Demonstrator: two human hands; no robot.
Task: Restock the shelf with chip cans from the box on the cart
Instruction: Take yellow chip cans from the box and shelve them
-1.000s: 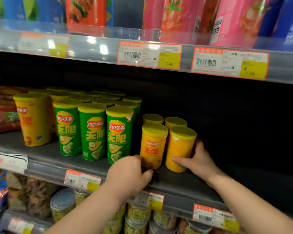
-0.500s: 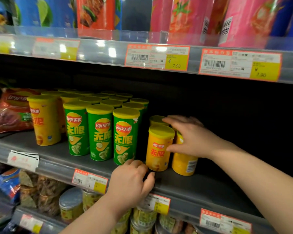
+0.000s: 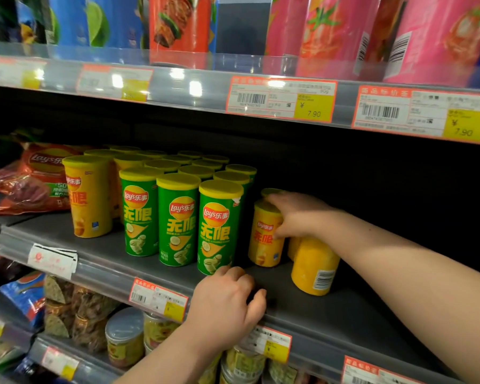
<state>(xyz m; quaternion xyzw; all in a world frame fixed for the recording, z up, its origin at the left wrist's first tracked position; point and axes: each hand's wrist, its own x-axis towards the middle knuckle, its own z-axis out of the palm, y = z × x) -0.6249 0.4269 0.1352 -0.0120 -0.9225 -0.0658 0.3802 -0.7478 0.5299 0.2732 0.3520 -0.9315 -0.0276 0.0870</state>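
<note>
The right hand (image 3: pixel 297 214) reaches over the yellow can (image 3: pixel 263 239), which stands on the shelf (image 3: pixel 344 314) just right of the green cans (image 3: pixel 178 220). Its grip is clamped on the can's top. The left hand (image 3: pixel 227 297) has its grip curled over the shelf's front edge.

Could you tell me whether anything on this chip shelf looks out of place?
The front right yellow can shows its barcode instead of its logo, unlike the green cans and the yellow can to its left. The white tag on the shelf rail also sits crooked.
</note>
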